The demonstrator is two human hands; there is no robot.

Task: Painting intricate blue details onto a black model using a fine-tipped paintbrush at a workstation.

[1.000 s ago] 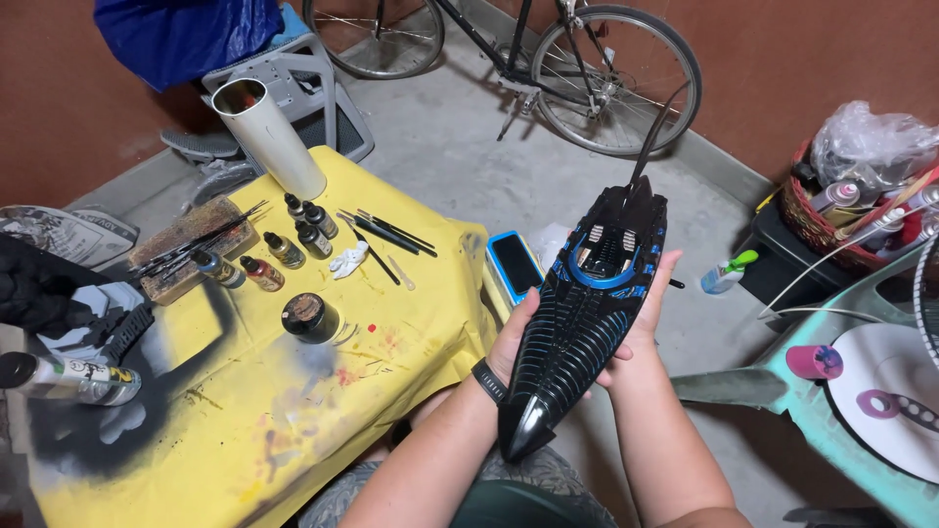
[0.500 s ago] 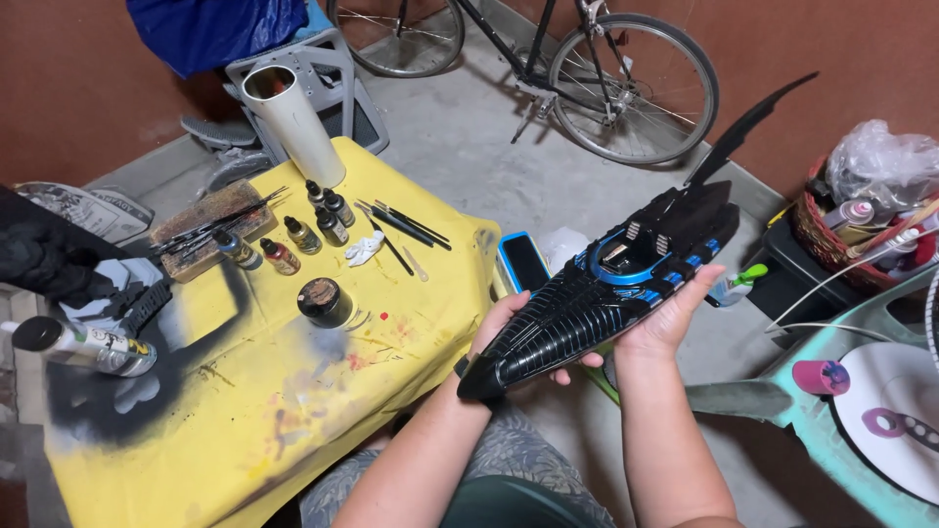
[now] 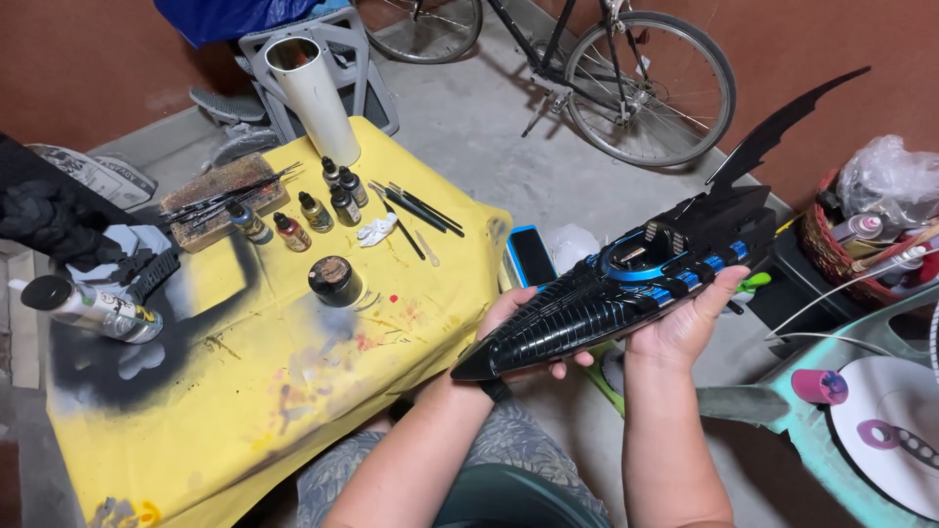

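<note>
Right of bench (image 3: 245,391): black toy car (image 3: 626,293) held level, nose left; left hand (image 3: 523,318) and right hand (image 3: 690,318) both clamped under it.

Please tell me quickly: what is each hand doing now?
Left hand: closed under the nose end of the black toy vehicle.
Right hand: cupped under its middle, holding it.

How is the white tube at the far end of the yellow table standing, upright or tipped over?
Upright, leaning slightly. The white tube rests on its lower end on the yellow table, its open top rim facing up, behind the small paint bottles.
</note>
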